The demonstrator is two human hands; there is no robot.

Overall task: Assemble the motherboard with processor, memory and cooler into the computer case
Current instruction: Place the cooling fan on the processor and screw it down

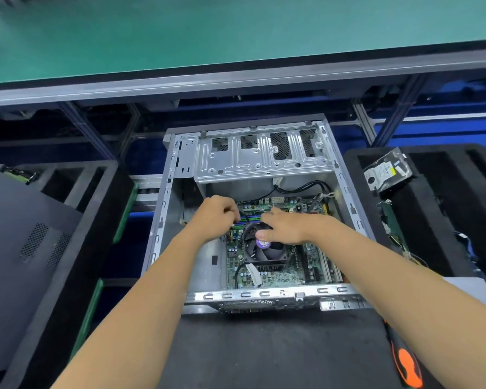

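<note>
Arms reach forward into the open case (163, 209), where the motherboard (281, 273) lies. Left hand (216, 217) curls at the memory slots; what its fingers pinch I cannot tell. Right hand (285, 227) rests flat, fingers together, on the cooler (267, 254).

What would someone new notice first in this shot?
Two bare forearms reach into the open computer case at centre, the left hand and right hand over the black cooler on the green motherboard. A hard drive lies in a foam tray right, an orange-handled screwdriver bottom right.
</note>
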